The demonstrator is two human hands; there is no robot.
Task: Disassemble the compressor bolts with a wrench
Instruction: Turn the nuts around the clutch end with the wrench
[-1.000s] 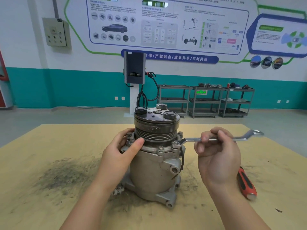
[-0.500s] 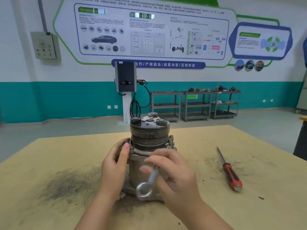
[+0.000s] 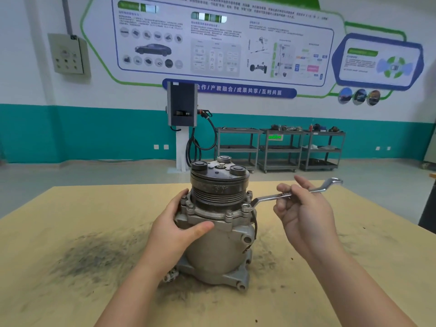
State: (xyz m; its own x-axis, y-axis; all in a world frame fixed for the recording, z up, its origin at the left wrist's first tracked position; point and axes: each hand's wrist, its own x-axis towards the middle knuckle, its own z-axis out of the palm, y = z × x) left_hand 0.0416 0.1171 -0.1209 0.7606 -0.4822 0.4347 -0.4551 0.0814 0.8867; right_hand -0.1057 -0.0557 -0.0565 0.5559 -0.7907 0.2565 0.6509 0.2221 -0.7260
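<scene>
Compressor [image 3: 219,241] stands upright, pulley end up, near the middle of the tan table [image 3: 70,208], sitting on a dark grime smear [image 3: 94,258] that spreads mostly to its left. Left hand [image 3: 174,230] grips the housing just under the flange: thumb laid across the front, fingers curled round the far left side by the flange bolts. Wrench [image 3: 292,193] runs out to the right from the compressor, roughly level and rising slightly toward its outer end; its near ring end sits on the bolt [image 3: 245,206] at the right front of the flange, the other end sticks out free past the hand. Right hand [image 3: 304,208] is on the wrench shank about mid-length, palm turned up, fingers only loosely curled with the index and thumb ends lifted, so it looks like a light hold rather than a tight clamp; exact finger contact is hard to tell. The 2 hands are well apart, 1 on each side of the compressor. More flange bolts visible: at least 2 at front left [image 3: 190,206] and 1 at front centre [image 3: 228,214], all seated. Behind the table: a wall charger with cable [image 3: 182,105] and 3 grey shelf carts [image 3: 278,147] against the teal wall.
</scene>
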